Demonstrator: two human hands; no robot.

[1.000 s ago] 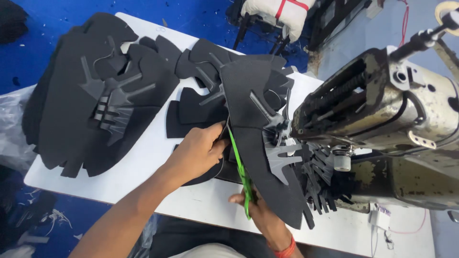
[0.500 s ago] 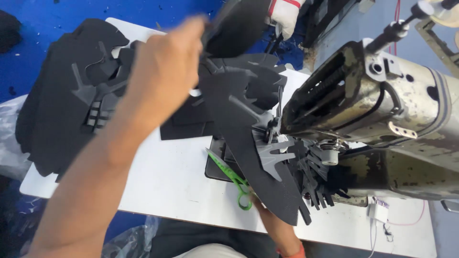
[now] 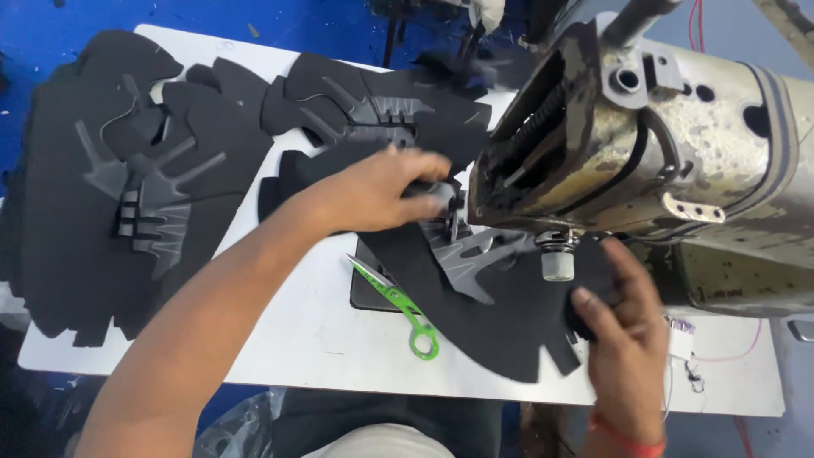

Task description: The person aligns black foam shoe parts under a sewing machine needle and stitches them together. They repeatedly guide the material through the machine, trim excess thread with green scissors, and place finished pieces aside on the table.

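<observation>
A white surface (image 3: 314,339) stands over a blue floor (image 3: 51,34), carrying a worn, cream-coloured sewing machine (image 3: 678,161) with chipped metal. Flat black cut pieces with grey branching overlays lie stacked at the far left (image 3: 110,203). A matte black fabric piece (image 3: 500,331) with a grey pronged overlay lies under the machine's foot. The left hand (image 3: 373,191) presses on its far end, fingers spread; the right hand (image 3: 623,326) pinches its near edge. Green-handled snips (image 3: 398,301) lie loose beside it.
</observation>
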